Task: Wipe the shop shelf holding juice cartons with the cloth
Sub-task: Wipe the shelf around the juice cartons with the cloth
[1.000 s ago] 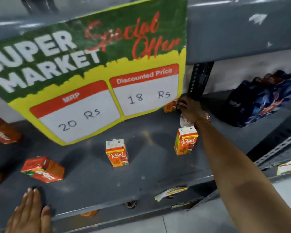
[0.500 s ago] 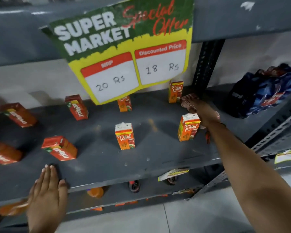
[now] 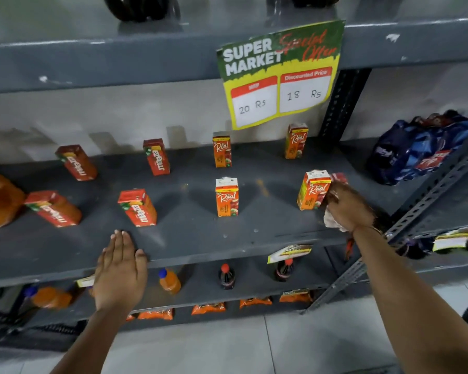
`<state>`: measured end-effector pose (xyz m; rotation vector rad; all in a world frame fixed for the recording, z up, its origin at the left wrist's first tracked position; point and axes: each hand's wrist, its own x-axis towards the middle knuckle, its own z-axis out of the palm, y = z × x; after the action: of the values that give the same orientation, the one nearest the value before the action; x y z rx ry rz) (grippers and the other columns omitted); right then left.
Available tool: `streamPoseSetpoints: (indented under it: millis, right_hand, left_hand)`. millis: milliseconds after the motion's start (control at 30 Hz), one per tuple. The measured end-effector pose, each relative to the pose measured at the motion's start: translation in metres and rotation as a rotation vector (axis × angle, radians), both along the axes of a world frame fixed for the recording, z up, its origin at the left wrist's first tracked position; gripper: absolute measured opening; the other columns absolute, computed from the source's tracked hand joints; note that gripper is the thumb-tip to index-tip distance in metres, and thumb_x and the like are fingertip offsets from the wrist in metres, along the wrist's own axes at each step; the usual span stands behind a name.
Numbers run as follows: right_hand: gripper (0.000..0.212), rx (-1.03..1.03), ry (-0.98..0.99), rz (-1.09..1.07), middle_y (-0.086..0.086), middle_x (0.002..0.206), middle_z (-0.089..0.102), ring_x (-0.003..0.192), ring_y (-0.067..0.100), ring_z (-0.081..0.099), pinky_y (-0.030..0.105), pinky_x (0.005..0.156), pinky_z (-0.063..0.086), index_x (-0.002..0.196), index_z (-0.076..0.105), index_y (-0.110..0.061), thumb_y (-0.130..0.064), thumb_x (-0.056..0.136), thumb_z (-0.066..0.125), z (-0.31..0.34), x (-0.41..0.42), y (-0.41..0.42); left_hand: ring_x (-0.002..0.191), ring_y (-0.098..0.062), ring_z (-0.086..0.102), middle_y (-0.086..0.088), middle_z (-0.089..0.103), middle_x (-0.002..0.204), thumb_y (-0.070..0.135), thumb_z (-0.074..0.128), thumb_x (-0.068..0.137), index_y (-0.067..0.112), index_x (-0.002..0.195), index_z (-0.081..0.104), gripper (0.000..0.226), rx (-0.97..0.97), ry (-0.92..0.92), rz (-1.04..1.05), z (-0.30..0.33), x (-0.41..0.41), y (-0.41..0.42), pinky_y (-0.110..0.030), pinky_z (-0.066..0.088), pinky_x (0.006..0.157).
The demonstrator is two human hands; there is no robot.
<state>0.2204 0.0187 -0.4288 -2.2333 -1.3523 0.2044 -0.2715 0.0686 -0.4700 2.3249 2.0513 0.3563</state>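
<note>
- Shelf (image 3: pixel 189 238): a dark grey metal shelf carrying eight small juice cartons in two rows, all well apart from one another.
- Real cartons, four, orange, all upright: back row at (image 3: pixel 221 149) and (image 3: pixel 296 141); front row at (image 3: pixel 227 197) and (image 3: pixel 313 190).
- Maaza cartons, four, red, to the left: back row at (image 3: pixel 76 162) and (image 3: pixel 156 157); front row at (image 3: pixel 53 209) and (image 3: pixel 137 207). They appear tilted, though the wide lens makes this uncertain.
- Right hand (image 3: pixel 349 207): fingers closed on a bunched white cloth (image 3: pixel 333 221), pressed to the shelf just beside, and touching, the front right Real carton, which stands in the way of a leftward stroke.
- Left hand (image 3: pixel 119 273): open and flat, fingers together, resting on the shelf's front edge, holding nothing.
- Offer sign (image 3: pixel 280 74): hangs from the upper shelf edge, reading 20 Rs and 18 Rs, above the back right Real carton.
- Upright post (image 3: pixel 341 103): a perforated post behind the right hand; past it lies a blue wrapped pack (image 3: pixel 422 149).
- Lower shelf: one orange bottle (image 3: pixel 169 280) and two dark bottles with red caps (image 3: pixel 226 276), (image 3: pixel 284 268).
- Change from half a second earlier: the right hand has drawn back from the rear corner by the post to the front right carton; the view has pulled back, so the sign looks smaller.
</note>
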Motion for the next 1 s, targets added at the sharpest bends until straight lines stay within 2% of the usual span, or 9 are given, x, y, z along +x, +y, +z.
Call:
streamPoseSetpoints:
  millis: [67, 200, 333, 567, 633, 733, 867, 933, 1000]
  right_hand:
    - [0.027, -0.036, -0.042, -0.062, 0.012, 0.12, 0.064, 0.099, 0.035, 0.062, 0.04, 0.079, 0.049, 0.115, 0.059, -0.022, -0.018, 0.093, 0.043, -0.002, -0.007, -0.013]
    - [0.034, -0.108, -0.118, -0.137, 0.019, 0.118, 0.064, 0.1, 0.042, 0.063, 0.047, 0.08, 0.054, 0.123, 0.058, -0.015, -0.013, 0.091, 0.05, -0.001, -0.027, -0.035]
    - [0.048, -0.128, -0.187, -0.09, 0.017, 0.119, 0.066, 0.099, 0.041, 0.064, 0.047, 0.079, 0.054, 0.13, 0.057, -0.023, -0.006, 0.086, 0.051, 0.006, -0.049, -0.059]
    - [0.044, -0.266, -0.241, -0.013, 0.007, 0.11, 0.071, 0.095, 0.036, 0.067, 0.041, 0.076, 0.054, 0.126, 0.056, -0.038, -0.013, 0.089, 0.05, 0.022, -0.085, -0.09]
    - [0.047, -0.313, -0.189, 0.055, 0.0, 0.115, 0.071, 0.1, 0.03, 0.067, 0.042, 0.082, 0.054, 0.126, 0.054, -0.047, -0.016, 0.09, 0.049, 0.028, -0.09, -0.1]
    - [0.044, -0.404, 0.054, 0.258, -0.021, 0.122, 0.065, 0.106, 0.006, 0.064, 0.036, 0.096, 0.052, 0.121, 0.059, -0.051, -0.018, 0.093, 0.051, 0.038, -0.096, -0.114]
    - [0.046, -0.183, 0.242, 0.27, -0.023, 0.118, 0.068, 0.11, -0.003, 0.062, 0.02, 0.096, 0.049, 0.122, 0.06, -0.046, -0.014, 0.09, 0.052, 0.045, -0.111, -0.116]
    - [0.046, -0.047, 0.283, 0.222, -0.018, 0.118, 0.069, 0.109, 0.002, 0.063, 0.021, 0.095, 0.049, 0.121, 0.064, -0.037, -0.007, 0.088, 0.053, 0.045, -0.121, -0.102]
    - [0.046, 0.095, 0.279, 0.174, -0.014, 0.119, 0.069, 0.107, 0.007, 0.065, 0.027, 0.093, 0.052, 0.121, 0.064, -0.036, -0.005, 0.088, 0.054, 0.046, -0.135, -0.081]
  left_hand:
    - [0.145, -0.03, 0.023, -0.02, 0.027, 0.155, 0.042, 0.009, 0.093, -0.002, 0.146, 0.028, 0.071, -0.008, 0.0, 0.003, 0.0, -0.001, 0.0, -0.044, 0.016, 0.119]
    - [0.146, -0.03, 0.022, -0.018, 0.025, 0.156, 0.043, 0.006, 0.092, -0.001, 0.147, 0.026, 0.073, -0.025, 0.004, 0.007, 0.0, -0.002, 0.001, -0.043, 0.015, 0.119]
    - [0.146, -0.03, 0.022, -0.019, 0.025, 0.156, 0.043, 0.007, 0.093, -0.001, 0.147, 0.025, 0.072, -0.03, -0.001, 0.0, 0.001, -0.003, 0.0, -0.042, 0.014, 0.119]
    - [0.147, -0.029, 0.017, -0.017, 0.019, 0.159, 0.038, 0.012, 0.098, 0.002, 0.149, 0.019, 0.063, -0.048, -0.005, 0.004, 0.0, -0.005, 0.0, -0.041, 0.01, 0.12]
    - [0.148, -0.028, 0.014, -0.015, 0.017, 0.159, 0.038, 0.015, 0.099, 0.002, 0.15, 0.017, 0.062, -0.058, -0.012, 0.008, 0.0, -0.005, -0.001, -0.041, 0.009, 0.121]
    - [0.148, -0.027, 0.012, -0.015, 0.015, 0.16, 0.039, 0.016, 0.097, 0.003, 0.15, 0.015, 0.064, -0.068, -0.013, 0.001, 0.001, -0.005, 0.0, -0.04, 0.008, 0.121]
    - [0.148, -0.027, 0.012, -0.014, 0.014, 0.16, 0.04, 0.014, 0.097, 0.003, 0.15, 0.014, 0.064, -0.069, -0.008, -0.003, -0.001, -0.006, 0.002, -0.041, 0.008, 0.121]
    - [0.148, -0.027, 0.014, -0.015, 0.016, 0.16, 0.041, 0.008, 0.098, 0.003, 0.15, 0.016, 0.065, -0.058, -0.002, 0.0, -0.002, -0.006, 0.001, -0.041, 0.009, 0.121]
    - [0.147, -0.028, 0.017, -0.016, 0.02, 0.158, 0.044, 0.006, 0.095, 0.001, 0.149, 0.02, 0.07, -0.04, -0.002, -0.002, -0.003, -0.006, 0.002, -0.04, 0.009, 0.12]
